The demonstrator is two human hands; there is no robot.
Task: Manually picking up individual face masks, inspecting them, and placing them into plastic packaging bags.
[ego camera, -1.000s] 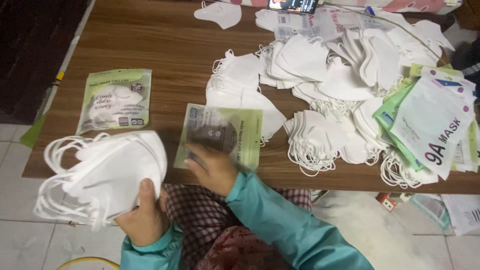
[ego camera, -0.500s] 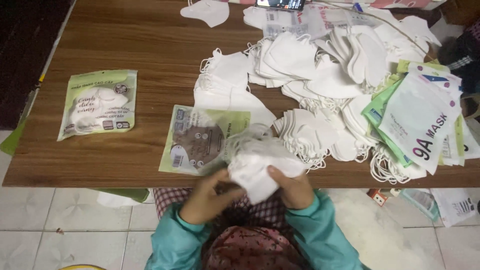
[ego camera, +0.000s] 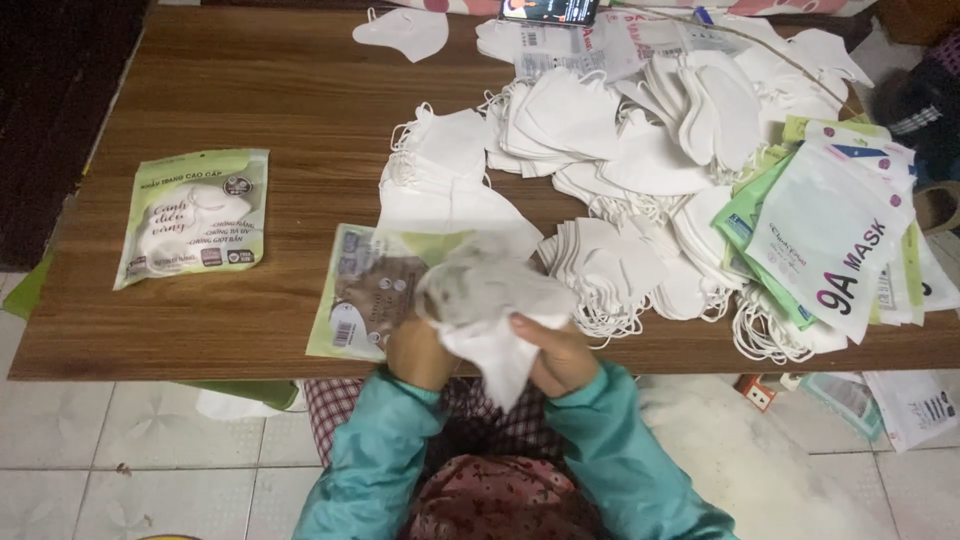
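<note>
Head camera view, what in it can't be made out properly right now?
- Bundle of white masks: motion-blurred, so their number cannot be counted.
- Left hand and right hand: fingers partly hidden behind the bundle.
- Green pouch under the hands: near part covered by hands and bundle.
- Phone: cut off by the top edge.
- Packets under the table: cut by the right edge and partly hidden by the wooden table.

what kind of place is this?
Likely a home packing spot, not a factory: a low wooden table on tiled floor, heaps of loose white masks and printed pouches; both hands hold a mask stack.
</note>
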